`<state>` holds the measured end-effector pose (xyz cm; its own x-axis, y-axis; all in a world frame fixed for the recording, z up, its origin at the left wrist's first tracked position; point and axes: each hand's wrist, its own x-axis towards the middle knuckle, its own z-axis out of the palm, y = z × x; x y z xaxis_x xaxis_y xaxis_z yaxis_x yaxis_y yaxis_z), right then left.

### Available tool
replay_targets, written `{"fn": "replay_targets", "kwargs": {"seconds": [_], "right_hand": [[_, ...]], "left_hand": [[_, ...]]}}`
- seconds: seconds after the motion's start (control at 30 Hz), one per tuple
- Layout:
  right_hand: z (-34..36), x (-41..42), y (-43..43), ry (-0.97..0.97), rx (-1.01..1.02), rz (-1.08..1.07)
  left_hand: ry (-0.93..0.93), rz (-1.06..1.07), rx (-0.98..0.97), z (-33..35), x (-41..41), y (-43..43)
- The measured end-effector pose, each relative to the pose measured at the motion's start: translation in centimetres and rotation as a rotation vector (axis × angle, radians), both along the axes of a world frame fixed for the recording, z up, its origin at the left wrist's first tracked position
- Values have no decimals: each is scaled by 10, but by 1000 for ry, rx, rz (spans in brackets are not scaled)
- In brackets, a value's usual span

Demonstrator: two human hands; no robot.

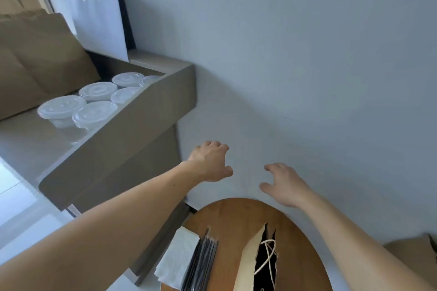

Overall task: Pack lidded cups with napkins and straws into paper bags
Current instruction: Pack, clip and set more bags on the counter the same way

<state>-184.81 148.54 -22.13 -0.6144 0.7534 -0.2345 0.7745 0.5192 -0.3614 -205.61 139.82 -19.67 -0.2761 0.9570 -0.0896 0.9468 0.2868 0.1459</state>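
At the upper left, lidded cups point(78, 106) are seen clustered on a grey counter point(142, 111), in front of brown paper bags point(35, 54) propped behind them. At the bottom centre a stack of white napkins point(177, 257) and, touching its right edge, a bundle of dark straws point(203, 264) are laid on a round wooden table point(231, 215), with an open paper bag point(250, 262) just to the right, string handles hanging inside. Above the table the left hand point(210, 160) and, further right, the right hand point(283, 184) are held apart before the wall - both empty, fingers loosely spread, nothing grasped.
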Motion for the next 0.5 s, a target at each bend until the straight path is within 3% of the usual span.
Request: {"fn": "replay_targets", "kwargs": {"seconds": [0.3, 0.5], "right_hand": [[114, -149, -31, 187, 234, 210], [157, -266, -76, 303, 297, 332]], "left_hand": [[98, 206, 305, 117, -128, -78], [93, 348, 321, 138, -234, -139]]}}
